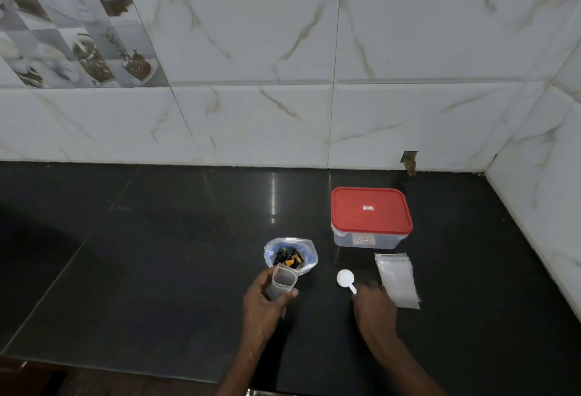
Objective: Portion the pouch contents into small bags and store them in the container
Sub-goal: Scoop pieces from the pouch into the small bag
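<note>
One small bag (280, 284), probably thin and limp, is gripped open-mouthed by the left hand (263, 306) at lower centre, just beside the open pouch (290, 256); holding its sides near the rim should keep it open. The right hand (374, 307) meets the scoop (345, 278) handle; blur hides any grip.

Open pouch (290, 255) beside opened small bag (280, 284); red-lidded container (371, 216) behind flat bags (397, 279).

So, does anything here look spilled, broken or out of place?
Nothing is spilled on the counter. Only the wall tile behind the container looks damaged: a chipped hole at its bottom edge shows brown. The small bag in the left hand looks fine.
</note>
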